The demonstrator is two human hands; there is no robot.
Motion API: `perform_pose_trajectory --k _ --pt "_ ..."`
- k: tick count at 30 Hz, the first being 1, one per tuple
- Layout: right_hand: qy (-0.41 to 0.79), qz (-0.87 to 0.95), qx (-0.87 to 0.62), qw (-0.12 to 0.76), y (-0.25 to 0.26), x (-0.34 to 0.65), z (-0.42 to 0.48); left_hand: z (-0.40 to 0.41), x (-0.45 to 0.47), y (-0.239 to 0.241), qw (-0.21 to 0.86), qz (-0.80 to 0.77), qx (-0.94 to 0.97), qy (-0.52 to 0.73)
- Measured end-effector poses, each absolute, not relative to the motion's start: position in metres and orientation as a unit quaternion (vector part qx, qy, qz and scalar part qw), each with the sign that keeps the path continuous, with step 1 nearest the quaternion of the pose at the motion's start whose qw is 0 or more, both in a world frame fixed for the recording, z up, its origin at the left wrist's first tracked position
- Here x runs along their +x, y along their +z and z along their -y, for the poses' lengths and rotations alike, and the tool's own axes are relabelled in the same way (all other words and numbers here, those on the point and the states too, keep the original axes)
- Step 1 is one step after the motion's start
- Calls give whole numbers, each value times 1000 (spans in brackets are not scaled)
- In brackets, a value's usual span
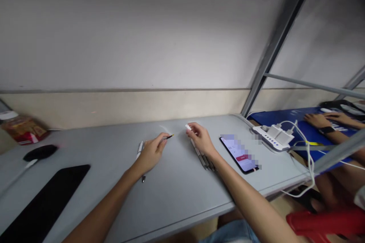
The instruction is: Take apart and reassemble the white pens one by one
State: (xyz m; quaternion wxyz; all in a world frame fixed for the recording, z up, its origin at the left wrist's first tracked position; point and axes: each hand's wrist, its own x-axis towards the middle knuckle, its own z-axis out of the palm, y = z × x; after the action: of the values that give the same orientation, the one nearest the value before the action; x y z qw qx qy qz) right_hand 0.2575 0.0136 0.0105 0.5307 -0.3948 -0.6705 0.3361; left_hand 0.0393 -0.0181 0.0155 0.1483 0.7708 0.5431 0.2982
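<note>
My left hand [150, 154] is closed in a pinch on a slim pen [170, 136], whose dark front end and yellowish tip stick out toward the right. Between the fingertips of my right hand [200, 138] is a small white pen cap [188, 127], held apart from the pen. Partly covered by my left hand, a white pen [139, 149] lies on the grey table [171, 201]. Several grey pens [202, 158] lie side by side under my right hand and wrist, so part of them is hidden.
Right of my right arm lies a lit phone [238, 153], with a white power strip [269, 139] and cables beyond. A black flat pad [48, 205], a dark oval object [40, 153] and a jar [24, 127] are at left. Another person's hands [316, 120] rest at the far right.
</note>
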Motion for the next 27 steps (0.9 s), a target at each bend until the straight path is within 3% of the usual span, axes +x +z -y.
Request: perform_pose_trajectory --k 4,7,10,16,23,27 --pt "584 507 -314 550 13 260 -16 18 40 15 190 -529 751 346" --pt "646 469 -279 534 15 263 -17 15 40 12 200 -498 765 354" --pt "616 504 -298 527 15 264 -17 14 40 9 185 -502 770 348" --pt "416 655 -381 504 9 263 -20 20 44 16 133 -544 774 296" --pt "517 615 -329 495 8 261 -17 22 45 19 108 -544 779 293" --pt "408 688 -363 478 11 262 -15 24 46 21 94 -540 784 293"
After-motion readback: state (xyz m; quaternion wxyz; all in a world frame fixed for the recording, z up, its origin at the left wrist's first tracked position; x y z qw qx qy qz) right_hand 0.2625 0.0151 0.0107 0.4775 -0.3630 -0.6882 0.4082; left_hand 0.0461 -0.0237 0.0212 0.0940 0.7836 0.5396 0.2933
